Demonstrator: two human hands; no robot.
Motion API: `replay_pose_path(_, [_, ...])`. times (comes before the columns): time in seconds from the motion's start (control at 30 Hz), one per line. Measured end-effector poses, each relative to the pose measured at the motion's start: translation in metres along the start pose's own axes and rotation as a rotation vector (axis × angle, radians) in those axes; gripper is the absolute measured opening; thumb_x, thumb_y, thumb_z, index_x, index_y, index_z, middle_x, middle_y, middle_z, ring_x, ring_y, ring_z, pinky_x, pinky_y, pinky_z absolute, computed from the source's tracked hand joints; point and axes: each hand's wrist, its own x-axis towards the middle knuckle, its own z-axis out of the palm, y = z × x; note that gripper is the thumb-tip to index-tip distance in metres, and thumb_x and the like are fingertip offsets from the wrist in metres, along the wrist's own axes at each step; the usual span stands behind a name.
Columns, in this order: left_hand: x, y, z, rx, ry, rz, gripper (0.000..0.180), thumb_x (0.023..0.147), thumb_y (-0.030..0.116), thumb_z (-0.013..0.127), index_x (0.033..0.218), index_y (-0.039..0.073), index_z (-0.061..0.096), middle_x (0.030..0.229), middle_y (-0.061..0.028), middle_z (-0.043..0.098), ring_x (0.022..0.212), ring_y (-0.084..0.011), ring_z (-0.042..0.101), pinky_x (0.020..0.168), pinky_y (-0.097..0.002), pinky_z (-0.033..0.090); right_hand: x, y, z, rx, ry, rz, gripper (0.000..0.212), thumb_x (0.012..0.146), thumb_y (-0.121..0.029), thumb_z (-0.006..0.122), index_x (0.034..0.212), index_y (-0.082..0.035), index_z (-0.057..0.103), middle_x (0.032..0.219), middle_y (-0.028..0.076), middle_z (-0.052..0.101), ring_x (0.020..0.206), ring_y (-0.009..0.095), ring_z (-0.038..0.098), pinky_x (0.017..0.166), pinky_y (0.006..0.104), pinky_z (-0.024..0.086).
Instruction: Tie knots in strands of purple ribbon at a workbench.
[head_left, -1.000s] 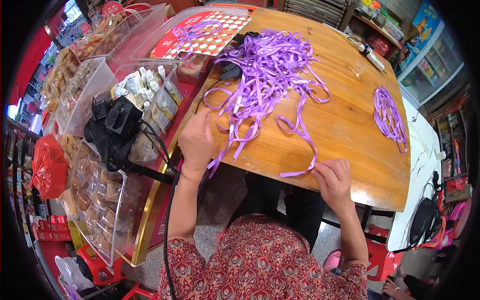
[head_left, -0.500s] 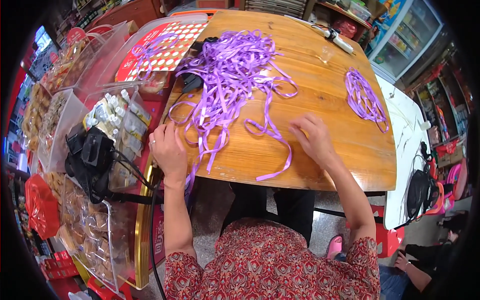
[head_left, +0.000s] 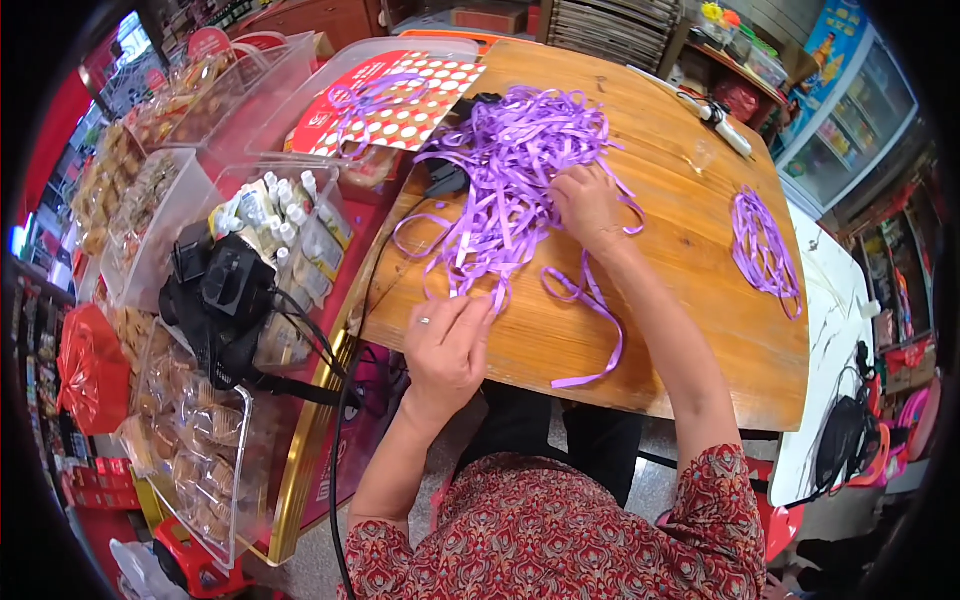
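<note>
A loose, tangled heap of shiny purple ribbon (head_left: pixel 520 150) lies on the wooden table (head_left: pixel 690 340). At the heap's near end, my left hand (head_left: pixel 445 350) has its fingers closed in a pinch on ribbon ends, with a ring on one finger. My right hand (head_left: pixel 588 205) presses into the right side of the heap, its fingertips closed on ribbon and partly hidden. Below it, a single ribbon strand trails toward the table's front edge. Further right lies a separate looped bundle of purple ribbon (head_left: pixel 765 245).
On the left stand clear plastic bins (head_left: pixel 190 215) of packaged food, with a black strapped device (head_left: pixel 235 280) on top. More ribbon lies on a dotted red sheet (head_left: pixel 400 105). A white rod-shaped tool (head_left: pixel 730 130) lies at the far right, and a white marbled table (head_left: pixel 825 300) adjoins.
My left hand has moved right from the table's left edge to the heap's near end. My right hand has reached forward into the heap. The whole view has shifted.
</note>
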Motion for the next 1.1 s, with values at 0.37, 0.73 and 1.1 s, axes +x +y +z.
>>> replay_pose_path(0.37, [0.023,0.028,0.018,-0.393,0.015,-0.052,0.023,0.081,-0.001,0.066,0.104,-0.001,0.063,0.087,-0.0129,0.061,0.077,-0.0273,0.061,0.07,-0.0345,0.047,0.001,-0.014,-0.106,1.06,-0.14,0.576,0.016,0.092,-0.017,0.059,0.088,-0.002,0.063,0.08,0.004,0.065,0.07,0.01,0.058,0.063,0.0244,0.046])
replay_pose_path(0.73, [0.071,0.105,0.084,-1.342,-0.543,-0.334,0.038,0.096,0.017,0.054,0.127,-0.004,0.047,0.11,-0.0085,0.06,0.102,-0.0152,0.057,0.09,-0.0262,0.043,-0.092,-0.017,-0.242,1.143,-0.202,0.535,0.013,0.091,-0.01,0.062,0.098,0.0,0.065,0.082,-0.002,0.06,0.077,0.005,0.054,0.068,0.0197,0.044])
replay_pose_path(1.1, [0.065,0.108,0.078,-1.332,-0.385,-0.74,0.023,0.094,0.022,0.059,0.084,0.002,0.062,0.057,0.007,0.041,0.048,-0.0021,0.031,0.044,-0.0206,0.024,-0.184,0.033,-0.293,0.93,-0.042,0.707,0.019,0.089,-0.01,0.064,0.103,0.001,0.068,0.088,0.003,0.068,0.076,0.005,0.057,0.064,0.0184,0.044])
